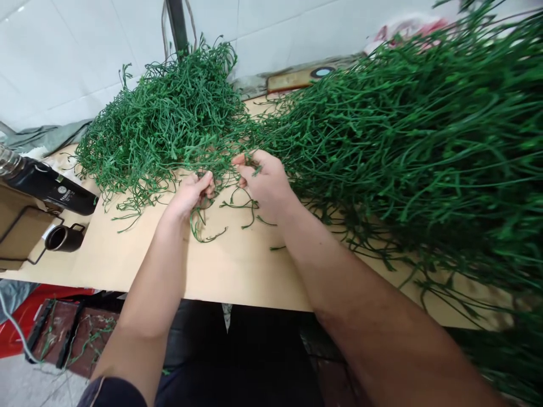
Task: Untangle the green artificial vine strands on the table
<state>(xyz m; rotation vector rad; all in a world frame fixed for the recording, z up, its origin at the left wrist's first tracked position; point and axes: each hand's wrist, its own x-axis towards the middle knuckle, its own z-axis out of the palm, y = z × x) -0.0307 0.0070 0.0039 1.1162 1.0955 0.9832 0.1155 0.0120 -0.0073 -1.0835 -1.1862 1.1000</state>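
Thin green branched stems, which look like artificial plastic plant stems, lie in two large heaps. The left heap (161,118) is loose and tangled; the right heap (416,141) is bigger, with long stems mostly running sideways. Between the heaps, my left hand (197,192) is closed, thumb on top, with green stems in its fingers and some ends dangling below. Close beside it on the right, my right hand (265,175) pinches a green stem between thumb and fingers. Several loose stems (246,212) lie on the tabletop under my hands.
The tan tabletop (250,265) ends just before my lap. At left stand a black bottle (51,183), a dark mug (65,238) and a cardboard box (19,226). A wooden-looking object (292,79) lies by the tiled wall. A brown crate (63,333) sits on the floor.
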